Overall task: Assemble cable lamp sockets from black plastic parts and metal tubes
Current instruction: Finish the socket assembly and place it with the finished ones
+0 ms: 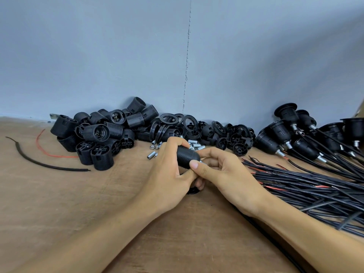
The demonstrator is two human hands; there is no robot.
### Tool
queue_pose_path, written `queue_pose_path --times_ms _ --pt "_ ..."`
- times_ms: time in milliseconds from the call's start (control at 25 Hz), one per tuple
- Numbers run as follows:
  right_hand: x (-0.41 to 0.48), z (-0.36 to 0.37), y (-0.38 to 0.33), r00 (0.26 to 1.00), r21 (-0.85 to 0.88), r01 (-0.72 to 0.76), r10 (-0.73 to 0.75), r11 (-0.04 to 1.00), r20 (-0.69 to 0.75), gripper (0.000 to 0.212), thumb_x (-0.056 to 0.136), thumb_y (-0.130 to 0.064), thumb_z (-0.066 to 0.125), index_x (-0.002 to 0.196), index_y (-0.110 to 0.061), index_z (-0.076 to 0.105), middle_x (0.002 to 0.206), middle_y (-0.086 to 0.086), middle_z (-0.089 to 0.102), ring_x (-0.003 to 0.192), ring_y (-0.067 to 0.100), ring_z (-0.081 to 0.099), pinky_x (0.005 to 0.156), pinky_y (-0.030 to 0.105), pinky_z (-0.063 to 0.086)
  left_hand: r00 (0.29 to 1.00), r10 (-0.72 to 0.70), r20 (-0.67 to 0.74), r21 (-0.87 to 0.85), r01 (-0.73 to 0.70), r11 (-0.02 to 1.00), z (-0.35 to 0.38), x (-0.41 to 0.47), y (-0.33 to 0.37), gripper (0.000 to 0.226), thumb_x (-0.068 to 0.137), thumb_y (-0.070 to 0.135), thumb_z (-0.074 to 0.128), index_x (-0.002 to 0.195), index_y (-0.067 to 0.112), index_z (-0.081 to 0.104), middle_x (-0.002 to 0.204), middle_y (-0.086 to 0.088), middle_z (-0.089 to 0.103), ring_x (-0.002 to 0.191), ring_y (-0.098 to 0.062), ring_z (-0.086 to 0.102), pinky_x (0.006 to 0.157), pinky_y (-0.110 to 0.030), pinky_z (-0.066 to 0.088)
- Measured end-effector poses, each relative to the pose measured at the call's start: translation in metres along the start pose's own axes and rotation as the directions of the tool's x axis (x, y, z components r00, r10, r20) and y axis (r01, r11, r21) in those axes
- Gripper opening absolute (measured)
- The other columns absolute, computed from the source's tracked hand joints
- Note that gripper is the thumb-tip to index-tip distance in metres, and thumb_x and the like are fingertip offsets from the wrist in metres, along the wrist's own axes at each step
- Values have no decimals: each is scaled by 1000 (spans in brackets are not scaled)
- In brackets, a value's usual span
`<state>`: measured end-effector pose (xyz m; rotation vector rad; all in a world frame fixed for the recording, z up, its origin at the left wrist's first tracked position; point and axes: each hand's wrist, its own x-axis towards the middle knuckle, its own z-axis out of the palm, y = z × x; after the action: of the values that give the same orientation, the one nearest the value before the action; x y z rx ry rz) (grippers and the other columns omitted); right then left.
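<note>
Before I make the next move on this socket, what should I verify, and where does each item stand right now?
1. Left hand grip on the socket body: ok, its fingers are curled round it.
2. Right hand grip: ok, its thumb and fingers pinch the socket body's rounded end.
3. Tube seated in that end: cannot tell, the fingers hide it.
4. Cable threaded through: cannot tell, none shows at the socket body.
5. Spare metal tubes at hand: ok, they lie loose on the table just behind the hands.
6. Finished sockets out of the way: ok, they are piled to the right, apart from the hands.
</note>
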<state>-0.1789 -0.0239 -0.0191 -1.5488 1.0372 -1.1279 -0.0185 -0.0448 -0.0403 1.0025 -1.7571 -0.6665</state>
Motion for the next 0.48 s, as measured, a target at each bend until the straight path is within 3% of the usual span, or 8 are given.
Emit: queue_pose_path --times_ms 40,120,280,360,480 --pt "1 -1 0 1000 -19 -1 1 1000 3 26 94 -15 67 119 -6 63 82 16 65 65 20 63 64 30 55 1000 -4 -10 1 4 1000 0 0 -1 38 82 22 71 108 34 47 103 -5 61 95 -18 61 81 -35 52" --pt "4 -4 -2 1000 -55 1 -1 998 3 25 96 -17 66 119 -12 64 78 10 65 63 18 60 60 29 53 999 -4 -34 21 5 1000 0 0 -1 47 80 23 74 116 37 47 111 3 59 101 -11 59 84 -30 51" --pt "12 -21 -10 995 -120 5 -18 993 -102 20 97 -25 65 117 -29 66 78 2 69 57 10 52 50 24 42 992 -119 36 27 118 993 -4 -1 0 94 67 50 75 147 47 27 130 22 47 105 0 57 88 -22 47" --pt "17 -31 -13 983 -114 24 -44 993 -178 20 97 -27 65 117 -29 66 80 9 68 56 9 50 50 24 40 984 -146 98 160 129 979 -8 -4 2 104 59 69 68 149 50 20 135 26 40 108 6 50 90 -19 41" --pt "23 -44 -17 965 -93 59 -81 994 -248 25 96 -31 66 119 -23 66 80 5 70 54 8 50 50 21 39 971 -116 210 495 -4 869 -14 -10 6 97 57 89 53 142 50 25 129 28 35 119 0 40 95 -27 39"
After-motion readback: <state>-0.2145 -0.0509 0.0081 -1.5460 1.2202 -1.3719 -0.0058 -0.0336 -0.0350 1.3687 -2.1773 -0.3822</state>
